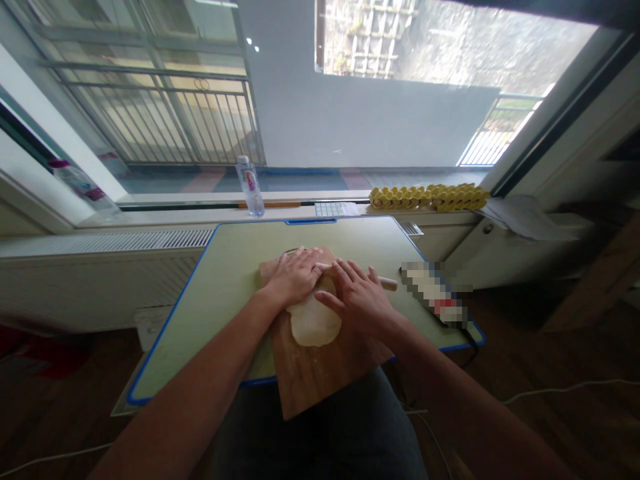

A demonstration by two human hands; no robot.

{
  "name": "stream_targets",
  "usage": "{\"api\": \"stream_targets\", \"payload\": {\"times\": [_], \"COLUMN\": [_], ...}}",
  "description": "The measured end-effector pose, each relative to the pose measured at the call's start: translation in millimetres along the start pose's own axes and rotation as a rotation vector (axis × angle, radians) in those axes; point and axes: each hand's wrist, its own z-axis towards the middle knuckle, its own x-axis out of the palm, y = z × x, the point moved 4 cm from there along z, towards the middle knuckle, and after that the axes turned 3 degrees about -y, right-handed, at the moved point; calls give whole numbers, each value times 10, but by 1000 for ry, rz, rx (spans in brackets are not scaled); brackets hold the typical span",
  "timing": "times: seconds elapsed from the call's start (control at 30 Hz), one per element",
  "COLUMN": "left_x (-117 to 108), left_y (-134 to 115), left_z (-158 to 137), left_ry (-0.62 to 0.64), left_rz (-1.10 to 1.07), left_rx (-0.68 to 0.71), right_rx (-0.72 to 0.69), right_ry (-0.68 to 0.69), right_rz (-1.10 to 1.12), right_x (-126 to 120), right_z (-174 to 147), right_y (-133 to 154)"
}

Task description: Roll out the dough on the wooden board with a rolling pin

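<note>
Currently left hand (296, 277) and right hand (364, 295) are lying flat over the pin (387, 283), fingers extended, not clenched, while dough (315, 325) is sitting on the board (320, 377), mostly nearside of the fingertips, right thumb overlapping it.

Wood right at the centre, a brown chopping board (320, 373) with a matt, grained face! Smooth pale wood on the rolling pin (389, 284), and soft, matt dough (315, 328). The bench (200, 307) looks smooth, its blue edging (257, 382) plastic-like. Upper left of centre, a clear, glossy plastic bottle (251, 190)! Far right, paper sheets (523, 219); bottom, matt cloth trousers (377, 417).
</note>
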Motion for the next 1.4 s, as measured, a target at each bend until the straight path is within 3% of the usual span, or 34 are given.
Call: {"api": "stream_targets", "payload": {"times": [0.17, 0.33, 0.47, 0.67, 0.8, 0.97, 1.07, 1.3, 1.4], "left_x": [-15, 7, 33, 3, -22, -19, -3, 55, 75], "left_y": [-19, -16, -2, -8, -37, -19, -4, -39, -57], "left_z": [65, -430, -614, -154, 143, 249, 106, -745, -924], "left_ry": [18, -94, -77, -27, 32, 63, 21, -102, -106], "left_rz": [30, 24, 15, -3, 43, 66, 9, 20, 20], "left_rx": [41, 79, 87, 20, 58, 63, 30, 81, 103], "right_rx": [10, -51, -69, -16, -5, 7, 5, -73, -87], "right_ry": [-20, -33, -20, -3, -14, -17, -10, -39, -40], "right_rz": [-14, -35, -33, -19, -12, 7, 11, -18, -21], "right_x": [-9, 14, 36, 30, 22, -8, -54, -23, 20], "right_z": [36, -361, -507, -131, 143, 212, 86, -560, -688], "right_y": [-21, 168, 231, 37, -124, -137, -47, 237, 286]}}
